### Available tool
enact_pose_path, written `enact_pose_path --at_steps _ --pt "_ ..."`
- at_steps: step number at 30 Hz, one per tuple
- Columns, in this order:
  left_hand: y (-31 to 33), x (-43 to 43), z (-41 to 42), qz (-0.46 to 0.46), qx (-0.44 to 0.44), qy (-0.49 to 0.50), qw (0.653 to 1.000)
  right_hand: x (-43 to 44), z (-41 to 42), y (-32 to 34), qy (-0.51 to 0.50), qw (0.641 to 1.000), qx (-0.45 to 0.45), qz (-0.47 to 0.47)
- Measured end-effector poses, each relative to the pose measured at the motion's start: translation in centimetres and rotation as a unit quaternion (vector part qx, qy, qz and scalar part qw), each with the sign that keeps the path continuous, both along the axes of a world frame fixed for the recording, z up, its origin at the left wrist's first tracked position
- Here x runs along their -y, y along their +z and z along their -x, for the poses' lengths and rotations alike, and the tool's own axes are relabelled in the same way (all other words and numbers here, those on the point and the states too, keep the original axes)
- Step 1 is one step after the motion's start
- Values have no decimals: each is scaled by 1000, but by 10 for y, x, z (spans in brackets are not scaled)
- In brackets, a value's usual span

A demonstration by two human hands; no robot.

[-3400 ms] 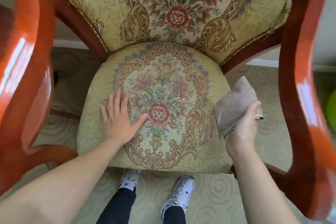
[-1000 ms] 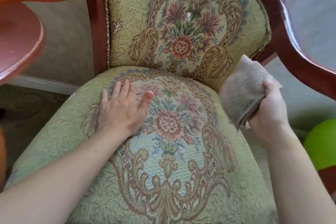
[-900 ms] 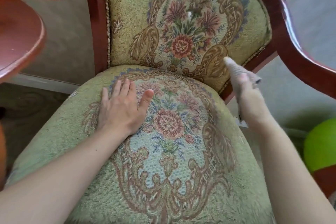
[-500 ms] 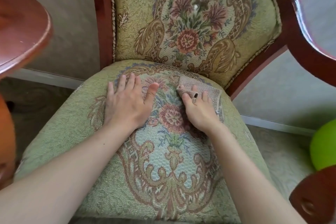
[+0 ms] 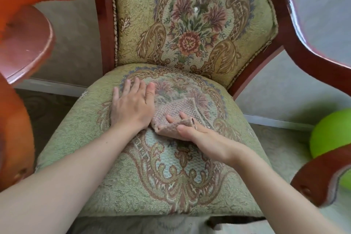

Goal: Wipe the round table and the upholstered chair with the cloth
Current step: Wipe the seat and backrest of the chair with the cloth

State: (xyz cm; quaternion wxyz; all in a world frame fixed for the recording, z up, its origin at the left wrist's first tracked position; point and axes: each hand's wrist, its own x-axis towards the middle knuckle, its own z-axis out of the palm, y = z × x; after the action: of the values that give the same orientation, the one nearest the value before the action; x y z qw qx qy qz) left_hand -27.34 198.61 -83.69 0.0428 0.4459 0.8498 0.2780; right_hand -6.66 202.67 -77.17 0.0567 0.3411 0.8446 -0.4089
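the left hand (image 5: 132,108) is lying flat, fingers spread, on the chair (image 5: 106,138) seat. just right of it, the right hand (image 5: 199,137) is pinching the cloth (image 5: 174,112), pressing it on the seat's middle.

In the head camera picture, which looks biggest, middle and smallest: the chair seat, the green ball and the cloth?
1. chair seat, by far the biggest.
2. green ball, though part is hidden by the chair arm.
3. cloth, smallest; the right hand covers part of it.
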Motion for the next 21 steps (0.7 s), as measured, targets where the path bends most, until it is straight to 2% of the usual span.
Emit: enact_pose_path --at_steps 2,3,4,6,9,11,14,16,18,21 --pt "-1 2 1 19 -26 -11 999 6 -13 12 -54 996 -14 64" --pt "-2 3 2 25 -37 -16 999 7 -18 19 -111 985 -56 117" --pt "-1 2 4 29 -40 -20 999 5 -25 25 -186 959 -117 177" --pt "0 2 2 37 -35 -22 998 -6 -39 37 -328 880 -227 257" --pt "3 5 -6 44 -44 -27 998 -23 -50 52 -427 792 -347 266" --pt "3 6 -6 50 -52 -28 997 -38 -46 57 -464 757 -402 223" --pt "-1 3 -3 38 -52 -25 998 -61 -25 60 -478 766 -421 89" --pt "-3 3 0 11 -28 -23 999 -70 -8 52 -477 807 -344 -46" --pt "-2 4 0 -22 0 -17 1000 -75 6 40 -465 832 -266 -146" --pt "0 7 1 -63 42 0 997 -77 32 16 -379 895 -182 -148"
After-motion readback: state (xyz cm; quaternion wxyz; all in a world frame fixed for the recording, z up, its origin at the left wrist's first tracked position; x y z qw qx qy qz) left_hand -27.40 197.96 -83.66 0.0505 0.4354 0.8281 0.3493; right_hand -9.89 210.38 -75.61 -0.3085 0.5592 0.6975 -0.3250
